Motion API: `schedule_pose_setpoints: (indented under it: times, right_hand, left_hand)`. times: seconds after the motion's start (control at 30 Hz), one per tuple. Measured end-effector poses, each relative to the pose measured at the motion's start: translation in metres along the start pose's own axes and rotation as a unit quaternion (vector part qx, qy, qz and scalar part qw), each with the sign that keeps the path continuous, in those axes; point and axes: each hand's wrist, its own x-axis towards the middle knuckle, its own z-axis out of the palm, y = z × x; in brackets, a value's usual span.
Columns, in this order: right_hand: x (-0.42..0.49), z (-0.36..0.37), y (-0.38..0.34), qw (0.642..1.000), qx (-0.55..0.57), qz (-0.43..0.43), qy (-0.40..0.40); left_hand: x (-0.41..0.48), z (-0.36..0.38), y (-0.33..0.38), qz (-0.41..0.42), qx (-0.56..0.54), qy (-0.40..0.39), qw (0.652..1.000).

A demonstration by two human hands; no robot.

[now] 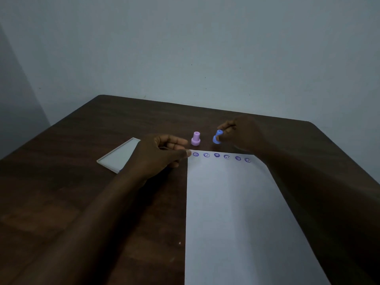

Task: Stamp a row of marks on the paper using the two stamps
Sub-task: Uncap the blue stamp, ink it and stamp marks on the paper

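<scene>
A: White paper (236,212) lies flat on the dark wooden table (102,124), its near end running out of the bottom of the view. That sheet is my landmark.

B: And the marks?

A: A row of six blue-purple marks (221,157) runs along the paper's far edge, filled blots alternating with smiley faces, from the far left corner rightward.

B: Where are the two stamps?

A: Both sit just beyond the paper's far edge. The pink stamp (195,138) stands upright on the table, beyond the first mark, with nothing touching it. The blue stamp (217,137) is to its right, tilted, beyond the third mark.

B: Who holds the blue one?

A: The right hand (242,132) pinches it between its fingertips, with the arm crossing over the paper's far right corner. I cannot tell whether the stamp's base touches the table.

B: And the other hand?

A: The left hand (162,155) is at the paper's far left corner, with its thumb tip touching that corner right beside the first mark. Its fingers are loosely curled and grasp nothing I can see.

B: Anything else?

A: A flat white tray (119,155) with a raised rim lies on the table, left of the paper, partly behind the left hand. A pale wall (185,48) rises behind the table.
</scene>
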Motion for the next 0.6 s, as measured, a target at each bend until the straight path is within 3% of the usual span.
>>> schedule_pose_setpoints:
  times: [0.6]
  right_hand:
    - [0.0033,0.0096,0.0074,0.998,-0.036,0.043,-0.022]
  left_hand:
    - [0.0017,-0.0044,-0.0010,0.000,0.007,0.007,1.000]
